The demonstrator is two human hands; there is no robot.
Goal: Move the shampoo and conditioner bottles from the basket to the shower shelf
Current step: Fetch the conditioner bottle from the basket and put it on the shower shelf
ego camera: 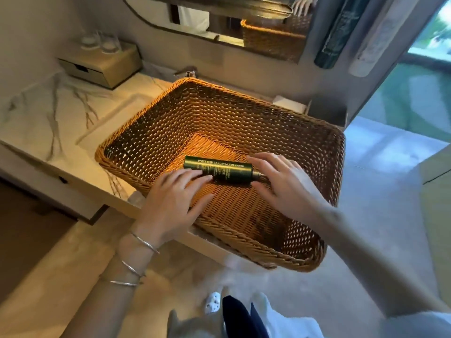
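Observation:
A dark green bottle (219,170) with pale lettering lies on its side on the floor of a big brown wicker basket (256,113). My left hand (170,203) reaches over the basket's near rim, fingertips touching the bottle's lower side. My right hand (280,184) is spread at the bottle's cap end, fingers around the neck but not closed. The bottle still rests on the basket floor. No other bottle shows in the basket. The shower shelf is not in view.
The basket sits on a white marble counter (48,123) over the sink, its right end hanging past the counter edge. A faucet (188,70), a drawer box with glasses (100,64) and a mirror (219,18) lie behind. Two tubes (341,32) hang on the wall at upper right.

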